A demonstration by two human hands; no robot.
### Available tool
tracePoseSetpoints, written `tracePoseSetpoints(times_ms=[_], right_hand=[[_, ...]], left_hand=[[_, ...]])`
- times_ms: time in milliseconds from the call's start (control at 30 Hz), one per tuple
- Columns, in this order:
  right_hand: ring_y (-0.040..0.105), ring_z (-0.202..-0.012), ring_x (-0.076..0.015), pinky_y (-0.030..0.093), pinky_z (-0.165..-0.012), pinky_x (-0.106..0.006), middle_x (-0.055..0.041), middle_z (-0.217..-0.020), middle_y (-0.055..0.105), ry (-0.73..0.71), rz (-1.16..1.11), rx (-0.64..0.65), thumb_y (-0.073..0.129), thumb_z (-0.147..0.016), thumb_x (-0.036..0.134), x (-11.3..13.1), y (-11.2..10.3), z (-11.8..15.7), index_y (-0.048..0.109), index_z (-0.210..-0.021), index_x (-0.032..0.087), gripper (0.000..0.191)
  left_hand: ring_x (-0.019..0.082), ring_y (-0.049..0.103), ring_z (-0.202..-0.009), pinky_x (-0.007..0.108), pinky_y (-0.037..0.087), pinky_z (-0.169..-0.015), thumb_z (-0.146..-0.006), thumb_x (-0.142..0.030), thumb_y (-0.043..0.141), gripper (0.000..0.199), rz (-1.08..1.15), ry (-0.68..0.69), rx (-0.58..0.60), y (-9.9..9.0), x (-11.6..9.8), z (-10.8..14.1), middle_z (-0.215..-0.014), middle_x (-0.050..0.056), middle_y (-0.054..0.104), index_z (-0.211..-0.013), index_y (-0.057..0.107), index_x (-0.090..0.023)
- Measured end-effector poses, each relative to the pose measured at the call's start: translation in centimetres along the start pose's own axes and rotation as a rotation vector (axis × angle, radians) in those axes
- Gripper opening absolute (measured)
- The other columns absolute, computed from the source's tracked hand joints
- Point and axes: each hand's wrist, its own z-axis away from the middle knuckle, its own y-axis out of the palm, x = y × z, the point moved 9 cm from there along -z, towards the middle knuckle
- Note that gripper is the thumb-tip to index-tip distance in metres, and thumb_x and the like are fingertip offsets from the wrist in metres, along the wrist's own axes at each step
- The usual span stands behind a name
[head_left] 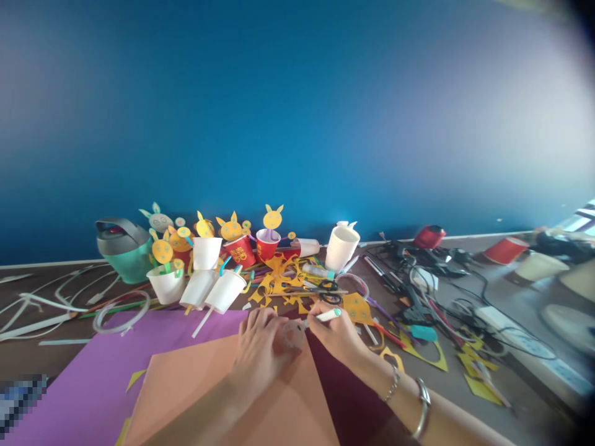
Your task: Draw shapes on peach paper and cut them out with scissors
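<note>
My right hand (335, 333) is closed around a white marker (329, 314) with a green end, its tip side pointing left. My left hand (261, 337) rests at the top edge of a sheet of orange paper (218, 390), fingers bent over. It holds a small round translucent object (292, 336), perhaps a tape roll, against the paper. The marker's tip is close to this object's right side; whether it touches is too small to tell. Under the orange sheet lie purple paper (88, 378) and dark maroon paper (339, 390).
Behind my hands stand white paper cups (225, 291), red cups (240, 251) and yellow paper animal faces (273, 218). Yellow scraps (274, 282) and black scissors (331, 291) lie ahead. A green bucket-like container (127, 257) is left; cables and a power strip (525, 337) are right.
</note>
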Motion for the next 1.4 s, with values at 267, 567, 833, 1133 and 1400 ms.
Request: tracePoseSetpoints(times_ms=[267,567,833,1133,1400], right_hand=[[0.043,-0.054,-0.0125,0.033,-0.051,-0.023,0.0025,-0.056,0.049,0.024,-0.044,-0.062,0.052,-0.082,0.025,-0.4,-0.3,2.4,0.051,-0.063,0.019,0.020],[0.041,-0.051,-0.0123,0.031,-0.048,-0.024,0.0029,-0.053,0.048,0.036,-0.050,-0.060,0.051,-0.085,0.031,-0.4,-0.5,3.7,0.050,-0.062,0.020,0.026],[0.042,-0.052,-0.0124,0.032,-0.049,-0.024,0.0023,-0.055,0.049,0.070,-0.058,-0.018,0.051,-0.086,0.030,-0.4,-0.2,4.8,0.049,-0.063,0.020,0.025],[0.044,-0.054,-0.0123,0.033,-0.051,-0.023,0.0019,-0.058,0.052,0.067,-0.116,0.004,0.052,-0.083,0.022,0.0,-0.1,5.8,0.053,-0.065,0.019,0.019],[0.041,-0.053,-0.0110,0.031,-0.050,-0.022,0.0026,-0.058,0.051,0.053,-0.187,0.096,0.052,-0.082,0.019,0.2,0.6,5.4,0.057,-0.068,0.018,0.014]], left_hand=[[0.026,0.049,-0.101,0.039,0.037,-0.084,-0.070,-0.039,0.071,0.035,0.008,0.017,-0.029,-0.6,-0.5,0.2,-0.105,0.004,0.056,-0.102,0.063,-0.028],[0.025,0.049,-0.102,0.039,0.036,-0.085,-0.069,-0.041,0.071,0.036,0.025,0.015,-0.003,-0.6,-0.5,0.1,-0.105,0.003,0.055,-0.102,0.063,-0.029],[0.026,0.048,-0.102,0.039,0.035,-0.084,-0.069,-0.050,0.071,0.041,0.037,0.012,-0.020,-0.4,-0.2,0.2,-0.105,0.003,0.055,-0.102,0.062,-0.028],[0.027,0.048,-0.104,0.041,0.035,-0.087,-0.070,-0.065,0.062,0.052,0.040,0.005,0.071,-0.1,0.0,-0.1,-0.106,0.004,0.056,-0.105,0.063,-0.027],[0.025,0.049,-0.102,0.040,0.036,-0.087,-0.072,-0.058,0.065,0.045,0.023,0.015,0.050,-0.2,0.0,-0.1,-0.105,0.004,0.056,-0.106,0.062,-0.028]])
